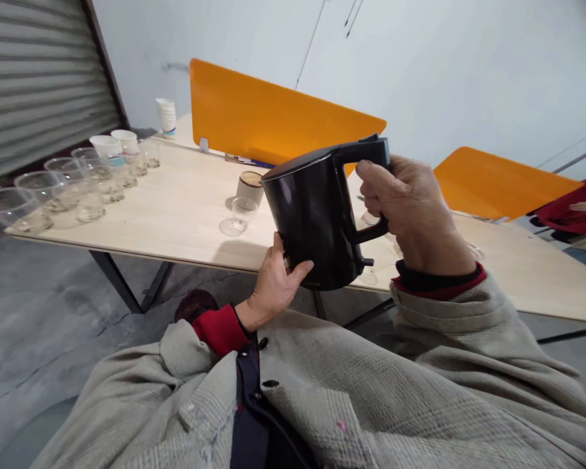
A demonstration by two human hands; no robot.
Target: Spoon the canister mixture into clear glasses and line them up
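A black electric kettle [312, 218] hangs in the air in front of me, over the near edge of a pale wooden table [176, 218]. My right hand [407, 205] is wrapped around its black handle. My left hand [276, 280] cups the lower side of the kettle near its base, fingers pressed against it. The kettle leans slightly, and its lid is on. Behind it on the tabletop stand a small clear plastic cup [244, 213] and a brown-topped cup [251, 187].
Several clear plastic cups [43, 195] with pale residue line the table's left side, near white paper cups [108, 146]. Orange partition panels [278, 111] rise at the back. A roller shutter [39, 78] is far left, concrete floor lies below, and red cloth [566, 205] shows far right.
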